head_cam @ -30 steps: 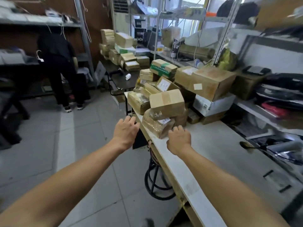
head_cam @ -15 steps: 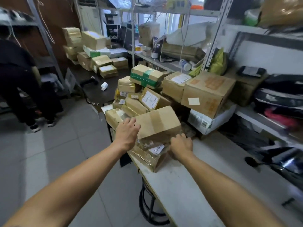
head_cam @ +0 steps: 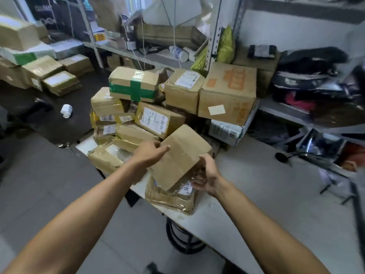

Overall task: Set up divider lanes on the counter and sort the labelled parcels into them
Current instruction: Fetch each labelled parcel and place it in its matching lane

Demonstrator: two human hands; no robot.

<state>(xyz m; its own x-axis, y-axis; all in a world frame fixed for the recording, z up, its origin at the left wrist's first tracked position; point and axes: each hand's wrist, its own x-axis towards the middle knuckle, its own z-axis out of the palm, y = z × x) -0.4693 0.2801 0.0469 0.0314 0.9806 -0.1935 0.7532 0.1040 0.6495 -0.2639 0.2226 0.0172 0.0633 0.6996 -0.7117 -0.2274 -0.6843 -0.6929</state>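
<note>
**Cardboard box half-lifted, heap behind it loose**

Cardboard is everywhere, so start at your far left: a separate stack of boxes point(head_cam: 39, 76) sits on the dark surface there, well apart from the job in hand. Nearer, at the counter's point(head_cam: 276, 194) left end, a crushed taped parcel point(head_cam: 106, 157) lies at the foot of the main heap, close to the counter's end.

Your left hand point(head_cam: 147, 155) rests on the upper left edge of the plain brown box point(head_cam: 180, 155), thumb and fingers curled over that edge. The box is tilted, its lower corner on or just above a flat film-wrapped parcel point(head_cam: 169, 196) (which of the two I cannot tell). Your right hand point(head_cam: 207, 177) cups the lower right corner from beneath, fingers curled — whether they also catch the film wrap below is unclear.

Behind it, the green-taped box point(head_cam: 134, 86) tops the heap, with labelled parcels wedged under and beside it, and to the right a large printed carton point(head_cam: 227, 93) sits on a white box point(head_cam: 229, 131). No dividers show anywhere, so the lanes look not yet laid.

Risks, as I judge them: the grip is on two corners only, so the box could swivel out if you swing it fast. The film-wrapped parcel overhangs the counter's near edge and could be dragged off with the lift. The heap leans on loose packages — knocking it may bring the green-taped box down.
</note>
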